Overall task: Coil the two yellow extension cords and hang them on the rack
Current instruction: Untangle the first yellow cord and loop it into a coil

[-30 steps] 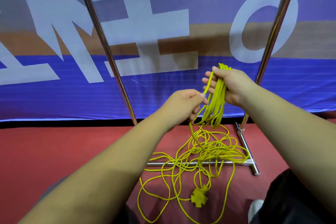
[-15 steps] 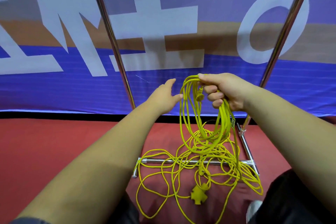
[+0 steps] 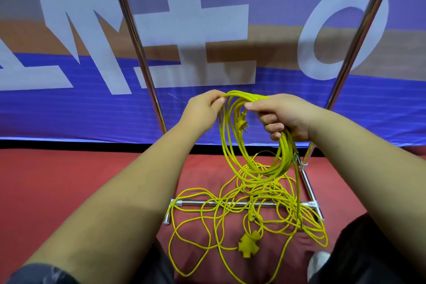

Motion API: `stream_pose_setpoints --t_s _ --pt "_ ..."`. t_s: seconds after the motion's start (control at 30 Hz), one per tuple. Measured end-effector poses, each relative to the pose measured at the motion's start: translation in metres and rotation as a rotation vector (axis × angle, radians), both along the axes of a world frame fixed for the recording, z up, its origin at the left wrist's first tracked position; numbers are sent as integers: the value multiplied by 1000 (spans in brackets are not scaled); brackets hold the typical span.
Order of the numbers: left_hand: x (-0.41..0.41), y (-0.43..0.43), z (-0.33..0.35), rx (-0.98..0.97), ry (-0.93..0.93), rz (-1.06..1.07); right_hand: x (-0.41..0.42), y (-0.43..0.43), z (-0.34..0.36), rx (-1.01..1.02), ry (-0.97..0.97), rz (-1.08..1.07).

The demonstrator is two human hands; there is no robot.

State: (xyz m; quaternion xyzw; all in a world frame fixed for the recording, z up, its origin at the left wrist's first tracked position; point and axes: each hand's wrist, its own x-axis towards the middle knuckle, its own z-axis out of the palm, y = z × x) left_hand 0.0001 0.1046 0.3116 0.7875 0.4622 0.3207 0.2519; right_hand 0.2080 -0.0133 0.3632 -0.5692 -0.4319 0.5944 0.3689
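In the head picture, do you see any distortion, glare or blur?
Head view: wide-angle distortion makes the rack's poles lean apart upward and the near forearms look huge; glare streaks the chrome base bar; the left hand, right hand and coil are sharp.

Where we could pass
We see open air high between left pole (image 3: 143,60) and right pole (image 3: 359,37); loose cord (image 3: 250,217) covers the base bar (image 3: 196,203).

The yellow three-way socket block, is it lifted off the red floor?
No, the yellow three-way socket block lies on the red floor.
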Motion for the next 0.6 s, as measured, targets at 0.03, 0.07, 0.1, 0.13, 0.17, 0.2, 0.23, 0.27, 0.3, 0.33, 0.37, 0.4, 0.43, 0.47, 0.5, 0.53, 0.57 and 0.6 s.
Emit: stream_pose_setpoints --t_s 0.03,0.07,0.1,0.13,0.17,0.2,0.23,0.27,0.3,0.33,0.37,0.4,0.43,0.47,0.5,0.53,0.57,0.6 --pt "2 1 0 -18 -68 18 1 1 -1 1 -11 -8" --pt "3 3 1 -39 -135 37 2 1 -2 -1 -23 -12" --pt "5 4 3 -54 -184 50 2 2 -2 -2 -36 -13" --pt "6 5 4 -61 -209 56 2 2 -3 -1 -47 -10" --pt "7 5 6 -49 -210 56 2 1 -4 4 -55 -5" --pt "8 4 7 -23 -196 56 2 1 -4 12 -56 -2" --pt "9 3 8 4 -178 56 2 1 -5 22 -52 -1" --pt "11 2 9 29 -156 57 1 1 -5 30 -45 -2" --pt "13 0 9 51 -127 62 1 0 -6 37 -40 -3" --pt "16 -2 9 65 -102 67 2 0 -6 43 -37 -3" --pt "18 -4 8 64 -96 71 2 0 -7 48 -39 -2" --pt "19 -5 6 44 -109 69 3 1 -7 53 -41 -1" --pt "20 -6 5 25 -121 63 3 1 -7 60 -41 -4" --pt "20 -6 4 11 -117 51 4 1 -7 65 -36 -8" --pt "20 -7 4 10 -87 35 4 1 -7 71 -27 -11" --pt "21 -8 4 13 -39 18 5 1 -7 77 -19 -15" --pt "22 -9 5 11 -7 3 5 1 -7 85 -16 -20" --pt "23 -10 5 -2 2 -2 5 1 -7 93 -18 -28"
